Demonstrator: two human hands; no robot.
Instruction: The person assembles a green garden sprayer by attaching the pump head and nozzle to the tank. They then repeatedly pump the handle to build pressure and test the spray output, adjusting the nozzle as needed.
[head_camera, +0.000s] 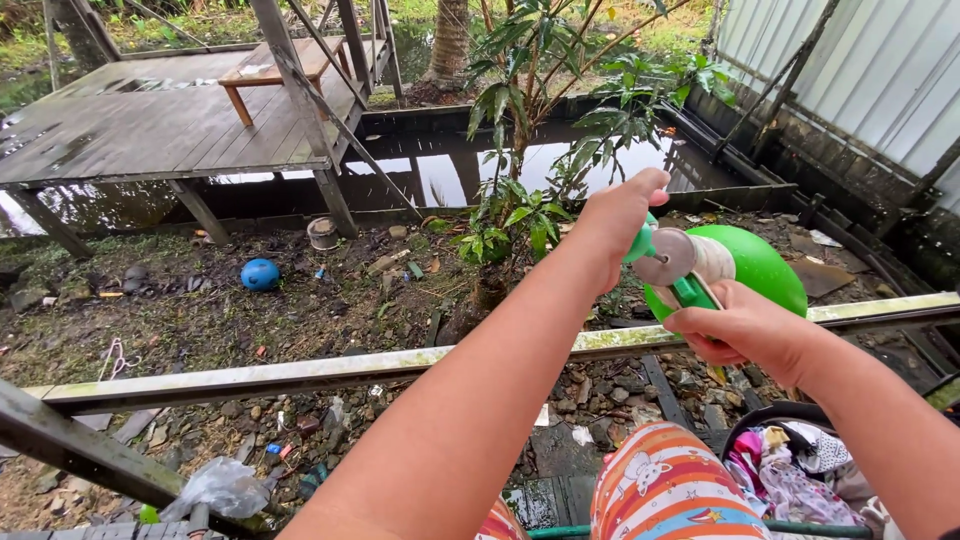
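1. Left hand (612, 222): fingers curled tight around the green knob on top of a green sprayer bottle (755, 265), held out in the air past a metal railing (300, 375).
2. Right hand (745, 325): fingers wrapped around the bottle's green handle, thumb on top; whether the trigger is pressed, I cannot tell.
3. Risk, as I judge it: the bottle hangs beyond the railing, over the drop. A slip while the top is worked would send it down into the mud, out of easy reach.
4. Ground below: wet dark soil strewn with stones, scraps and litter; a blue ball (260, 274); a young leafy tree (530, 150).
5. Surroundings: still dark water, a weathered wooden deck (150, 125) on posts, a corrugated metal wall (860, 70) at right.
6. Near the person: a basket of clothes (800, 460).
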